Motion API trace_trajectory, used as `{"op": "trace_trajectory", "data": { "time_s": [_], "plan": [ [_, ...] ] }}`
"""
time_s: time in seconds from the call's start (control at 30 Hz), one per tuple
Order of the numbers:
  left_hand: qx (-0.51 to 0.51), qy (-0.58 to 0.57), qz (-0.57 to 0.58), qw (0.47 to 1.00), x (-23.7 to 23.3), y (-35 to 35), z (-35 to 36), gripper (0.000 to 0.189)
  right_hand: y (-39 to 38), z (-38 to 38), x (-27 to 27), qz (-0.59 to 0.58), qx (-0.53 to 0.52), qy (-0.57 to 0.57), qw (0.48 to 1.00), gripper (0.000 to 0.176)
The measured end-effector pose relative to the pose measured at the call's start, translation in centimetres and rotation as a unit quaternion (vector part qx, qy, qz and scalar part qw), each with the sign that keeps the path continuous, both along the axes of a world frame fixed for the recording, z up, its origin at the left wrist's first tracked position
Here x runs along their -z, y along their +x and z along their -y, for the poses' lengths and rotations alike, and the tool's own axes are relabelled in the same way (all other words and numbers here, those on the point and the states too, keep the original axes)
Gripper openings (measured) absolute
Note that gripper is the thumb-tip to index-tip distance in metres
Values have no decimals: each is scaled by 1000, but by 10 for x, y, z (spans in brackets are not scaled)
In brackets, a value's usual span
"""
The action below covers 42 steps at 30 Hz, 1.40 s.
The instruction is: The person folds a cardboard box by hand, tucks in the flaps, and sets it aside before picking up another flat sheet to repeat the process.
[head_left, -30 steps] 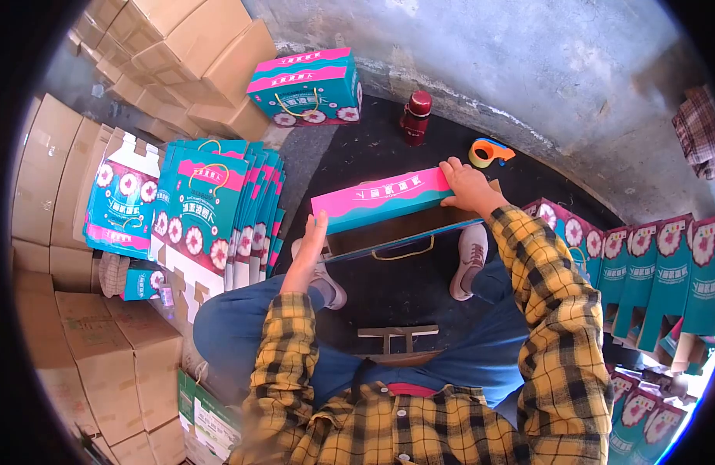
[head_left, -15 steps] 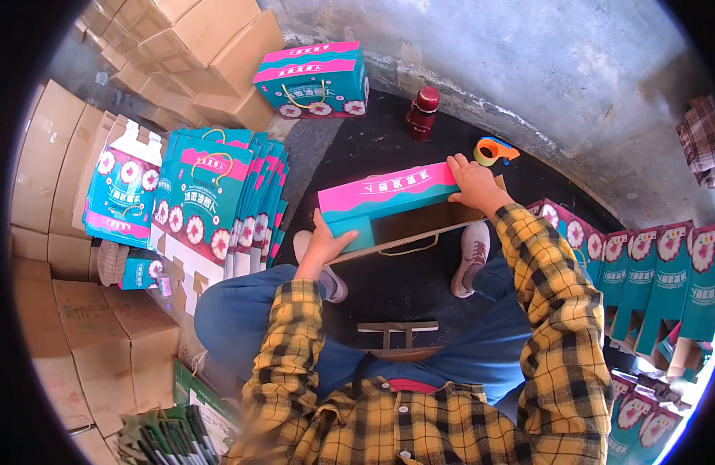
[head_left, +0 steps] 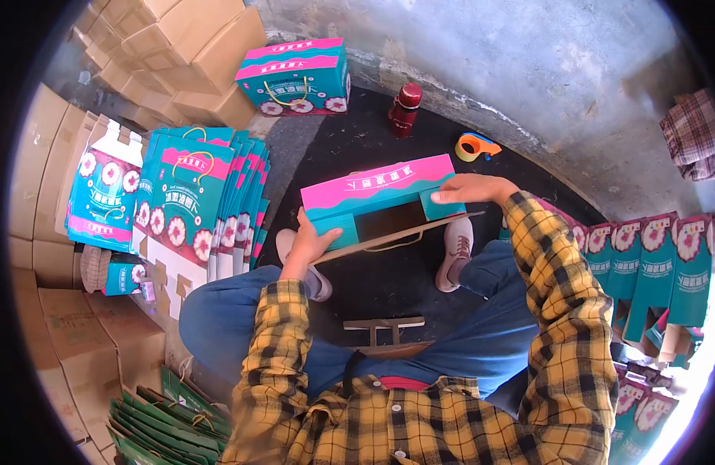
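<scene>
A teal and pink cardboard gift box [head_left: 377, 184] is held between my hands above the black mat, its opening facing me. My left hand [head_left: 307, 242] grips the left end, the thumb lying over the folded-in teal side flap. On the right end flap [head_left: 443, 206], my right hand [head_left: 475, 188] presses with its fingers and thumb; part of its grip is hidden. Both side flaps lean inward over the dark inside of the box. A long flap with a yellow cord handle [head_left: 396, 244] stands out along the near edge.
A finished-looking box [head_left: 295, 81] stands by the wall, near a red flask [head_left: 404, 111] and an orange tape dispenser [head_left: 475, 147]. Flattened boxes [head_left: 191, 194] lean at left beside brown cartons [head_left: 94, 329]. More teal boxes [head_left: 652, 260] stand at right. Green bags [head_left: 167, 422] lie lower left.
My right hand has shifted from the top right corner onto the right end flap, which now folds inward over the opening. My left hand still holds the left end. The camera view has shifted slightly.
</scene>
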<state>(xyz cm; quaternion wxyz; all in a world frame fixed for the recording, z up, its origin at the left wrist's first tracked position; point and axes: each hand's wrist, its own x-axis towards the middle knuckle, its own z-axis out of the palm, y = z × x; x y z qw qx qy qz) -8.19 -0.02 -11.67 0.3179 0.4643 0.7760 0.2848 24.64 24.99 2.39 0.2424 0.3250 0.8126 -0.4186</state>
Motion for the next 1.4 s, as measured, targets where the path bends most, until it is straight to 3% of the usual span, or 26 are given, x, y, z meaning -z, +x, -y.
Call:
{"op": "trace_trajectory", "data": {
  "time_s": [0.13, 0.2, 0.23, 0.33, 0.4, 0.43, 0.5, 0.57, 0.63, 0.73, 0.8, 0.87, 0.93, 1.0, 1.1, 1.2, 1.27, 1.4],
  "plan": [
    [0, 37, 12, 999, 11, -2, 6, 117, 6, 3, 5, 7, -61, -79, 995, 115],
    [-12, 80, 24, 996, 26, -5, 7, 107, 19, 11, 11, 24, -127, 38, 991, 117],
    [-11, 81, 24, 996, 34, -8, 6, 107, 20, 11, 12, 72, -169, 67, 981, 104],
    [-16, 106, 40, 993, 66, -20, 3, 93, 8, 3, 13, 39, -168, 58, 983, 95],
    [-70, 77, 220, 970, 86, -33, -4, 82, 4, -10, 8, 39, -142, 49, 988, 86],
    [-67, 75, 217, 971, 66, -27, -5, 82, 4, -19, 9, 23, -116, 34, 992, 84],
    [-150, 2, 387, 910, 24, -12, -1, 85, 8, -30, 15, 4, -87, 18, 996, 83],
    [-174, -20, 387, 905, 12, -5, 6, 90, 14, -23, 23, -78, 27, 114, 990, 88],
    [-200, -51, 388, 898, -4, 3, 3, 97, 18, -26, 46, -158, 119, 235, 952, 99],
    [-232, -63, 397, 886, -27, 26, -7, 105, 22, -24, 103, -135, 243, 348, 895, 103],
    [-169, 62, 379, 908, 35, 12, -10, 92, 23, -25, 115, -87, 317, 173, 928, 101],
    [-161, -3, 205, 966, 64, 1, -11, 75, 35, -15, 112, -132, 337, 125, 924, 96],
    [-167, 29, 267, 949, 61, 4, -14, 69, 41, -11, 111, -141, 346, 120, 920, 95],
    [-157, 0, 268, 950, 43, 8, -21, 67, 55, -6, 107, -154, 349, 112, 918, 94],
    [-130, -11, 228, 965, 4, 34, -33, 62, 92, 13, 89, -246, 387, 168, 873, 90],
    [-54, 17, 245, 968, -63, 81, -69, 55, 152, 26, 75, -382, 431, 221, 787, 75],
    [87, 114, 154, 978, -107, 119, -97, 48, 196, 43, 39, -430, 457, 226, 745, 65],
    [252, 216, 47, 942, -185, 219, -154, 44, 302, 88, -9, -461, 549, 223, 661, 61]
  ]
}}
